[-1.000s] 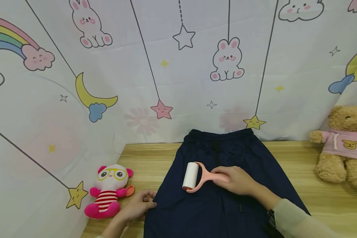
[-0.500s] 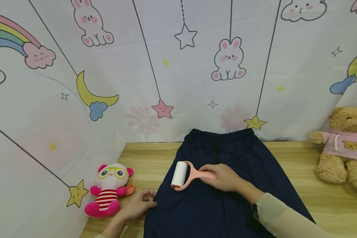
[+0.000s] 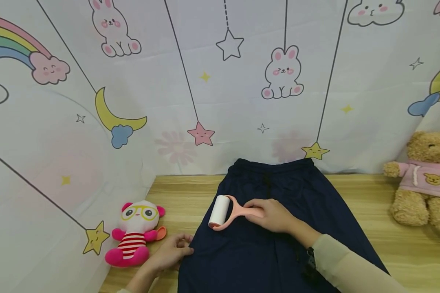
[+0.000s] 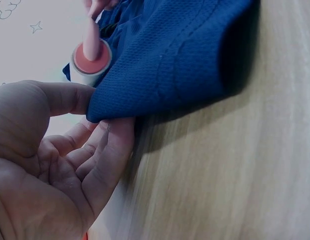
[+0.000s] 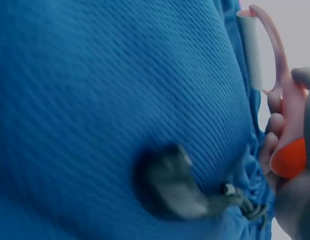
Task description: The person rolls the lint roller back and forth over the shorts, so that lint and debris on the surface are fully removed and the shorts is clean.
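Observation:
Navy pants (image 3: 242, 260) with a drawstring waistband lie spread on the wooden table, their lower end out of the head view. My right hand (image 3: 273, 215) grips the pink handle of a lint roller (image 3: 218, 211), whose white roll rests on the pants near their left side. In the right wrist view the fingers wrap around the handle of the lint roller (image 5: 290, 120). At the left edge of the pants is my left hand (image 3: 172, 251). The left wrist view shows that hand (image 4: 60, 150) pinching a fold of the navy fabric (image 4: 160, 70) between thumb and fingers.
A pink and white plush toy (image 3: 133, 236) with yellow glasses sits left of my left hand. A teddy bear (image 3: 429, 183) in a pink top sits at the right. Behind the table (image 3: 183, 191) hangs a white printed cloth (image 3: 242, 106).
My right hand has moved the lint roller left across the pants, then slightly up toward the waistband. The left hand keeps its place at the pants' edge.

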### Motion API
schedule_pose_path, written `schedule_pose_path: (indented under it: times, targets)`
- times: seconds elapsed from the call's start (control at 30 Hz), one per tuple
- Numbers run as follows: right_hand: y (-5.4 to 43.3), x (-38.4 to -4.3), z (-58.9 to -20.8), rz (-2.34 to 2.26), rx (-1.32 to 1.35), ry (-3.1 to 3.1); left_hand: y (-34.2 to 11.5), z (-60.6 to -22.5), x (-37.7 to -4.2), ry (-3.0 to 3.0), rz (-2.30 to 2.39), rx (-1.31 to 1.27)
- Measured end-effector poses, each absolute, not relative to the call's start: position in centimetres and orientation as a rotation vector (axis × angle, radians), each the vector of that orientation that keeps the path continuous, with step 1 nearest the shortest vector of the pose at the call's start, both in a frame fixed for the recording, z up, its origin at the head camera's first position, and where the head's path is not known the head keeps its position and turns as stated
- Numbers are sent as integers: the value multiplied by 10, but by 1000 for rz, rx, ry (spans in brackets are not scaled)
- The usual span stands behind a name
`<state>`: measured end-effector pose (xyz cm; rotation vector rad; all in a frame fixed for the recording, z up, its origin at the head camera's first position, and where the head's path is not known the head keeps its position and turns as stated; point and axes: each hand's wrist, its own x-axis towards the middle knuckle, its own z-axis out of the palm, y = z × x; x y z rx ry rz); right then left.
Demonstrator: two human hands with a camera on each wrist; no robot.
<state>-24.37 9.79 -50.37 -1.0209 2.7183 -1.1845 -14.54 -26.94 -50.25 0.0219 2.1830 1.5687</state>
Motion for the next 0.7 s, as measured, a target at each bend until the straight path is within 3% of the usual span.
schedule_pose_path:
  times: [0.7]
  targets:
    - [101, -297, -494, -1214, -767, 2862, -270, -501, -146, 2183, 1536, 9]
